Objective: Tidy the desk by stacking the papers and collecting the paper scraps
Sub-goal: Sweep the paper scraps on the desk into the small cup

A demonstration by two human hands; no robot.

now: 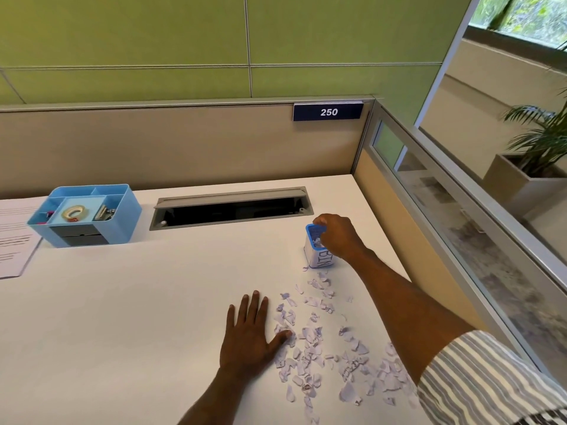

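White desk [153, 302]: scraps [318, 240] inside small bin [320, 259]; left grip [248, 332] spread, right grip [337, 237] unclear.

An office cubicle: numbered partition [328, 111], white desk [122, 302], blue stationery organiser [84, 214].

A white bench [122, 317] fills a cubicle corner. Behind it runs a beige partition [153, 142] bearing a dark blue plate [328, 111] that reads 250. Above the partition rises a green panelled wall [153, 41]. A grey cable hatch [230, 208] lies open in the benchtop. To the right are a glazed side screen [491, 271], a potted palm [540, 139] in a beige planter [521, 185], and a window [521, 16] showing daylit foliage.
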